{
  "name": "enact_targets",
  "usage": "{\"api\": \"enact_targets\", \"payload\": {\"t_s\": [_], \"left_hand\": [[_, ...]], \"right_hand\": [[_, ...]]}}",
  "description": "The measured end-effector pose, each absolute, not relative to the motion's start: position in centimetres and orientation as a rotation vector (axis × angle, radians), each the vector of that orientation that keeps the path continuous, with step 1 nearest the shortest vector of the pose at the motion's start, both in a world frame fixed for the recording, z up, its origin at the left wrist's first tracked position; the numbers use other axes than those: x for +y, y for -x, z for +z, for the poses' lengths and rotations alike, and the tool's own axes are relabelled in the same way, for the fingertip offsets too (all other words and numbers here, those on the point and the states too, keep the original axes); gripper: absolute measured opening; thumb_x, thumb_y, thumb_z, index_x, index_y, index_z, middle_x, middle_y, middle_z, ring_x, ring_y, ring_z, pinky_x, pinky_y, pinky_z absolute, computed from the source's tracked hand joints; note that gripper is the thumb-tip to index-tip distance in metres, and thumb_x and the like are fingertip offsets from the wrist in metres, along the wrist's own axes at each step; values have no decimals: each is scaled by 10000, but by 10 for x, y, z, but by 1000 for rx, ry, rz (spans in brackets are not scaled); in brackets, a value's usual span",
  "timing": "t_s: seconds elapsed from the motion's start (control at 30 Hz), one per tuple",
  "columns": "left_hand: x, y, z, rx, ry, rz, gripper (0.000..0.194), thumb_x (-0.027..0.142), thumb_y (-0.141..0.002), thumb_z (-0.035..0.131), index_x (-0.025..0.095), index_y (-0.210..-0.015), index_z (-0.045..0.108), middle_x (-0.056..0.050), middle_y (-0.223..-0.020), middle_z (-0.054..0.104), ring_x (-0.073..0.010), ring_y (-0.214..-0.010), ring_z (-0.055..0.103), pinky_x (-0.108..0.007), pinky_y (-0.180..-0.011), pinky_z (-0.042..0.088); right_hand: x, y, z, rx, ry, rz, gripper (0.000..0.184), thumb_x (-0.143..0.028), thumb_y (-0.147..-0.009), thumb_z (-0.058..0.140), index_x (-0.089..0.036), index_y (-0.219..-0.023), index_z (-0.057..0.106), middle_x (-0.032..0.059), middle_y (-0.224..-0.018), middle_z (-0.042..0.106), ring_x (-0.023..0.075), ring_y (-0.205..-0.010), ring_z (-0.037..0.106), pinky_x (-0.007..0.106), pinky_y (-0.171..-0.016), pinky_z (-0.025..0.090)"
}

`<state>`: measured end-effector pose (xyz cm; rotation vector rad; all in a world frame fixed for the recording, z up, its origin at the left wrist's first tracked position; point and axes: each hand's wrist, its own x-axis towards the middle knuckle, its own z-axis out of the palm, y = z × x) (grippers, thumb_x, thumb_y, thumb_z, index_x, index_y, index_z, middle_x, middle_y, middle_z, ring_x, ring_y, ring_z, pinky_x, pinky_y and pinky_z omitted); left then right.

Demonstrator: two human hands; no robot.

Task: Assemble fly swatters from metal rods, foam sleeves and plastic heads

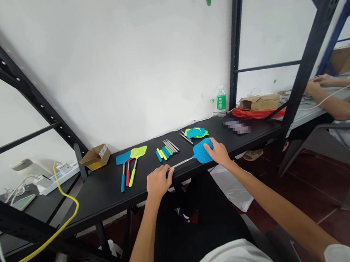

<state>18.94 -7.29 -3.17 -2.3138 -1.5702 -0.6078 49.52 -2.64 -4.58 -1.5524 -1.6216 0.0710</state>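
Between my hands is a fly swatter with a blue mesh head point(202, 151) and a thin metal rod point(183, 162). My right hand point(218, 152) is closed on the edge of the blue head. At the rod's other end my left hand point(159, 180) is closed around it; whether a grip is inside the fingers is hidden. Left of them lie three swatters with handles: a blue one point(123, 182), a red one point(128, 177) and a yellow-green one point(132, 177). Beyond my hands are several coloured handles point(164, 153), metal rods point(172, 145) and a pile of loose swatter heads point(195, 132).
A black table point(107, 196) runs along the white wall, between dark metal posts. An open cardboard box point(95, 157) stands at its left end, a water bottle point(221, 102) at the back right. A yellow cable point(74, 212) hangs at left. Another person's arm point(331, 100) shows at right.
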Motion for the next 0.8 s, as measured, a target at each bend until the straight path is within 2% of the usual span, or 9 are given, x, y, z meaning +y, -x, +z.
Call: {"api": "enact_targets", "payload": {"t_s": [0.8], "left_hand": [[-73, -190, -31, -1576, 2304, -590, 420, 489, -1026, 297, 253, -1001, 644, -41, -935, 723, -195, -841, 662, -279, -603, 314]], "right_hand": [[-25, -496, -47, -1617, 1565, 50, 447, -554, -954, 362, -196, -1112, 578, 49, -705, 630, 272, -676, 599, 303, -643, 361]]}}
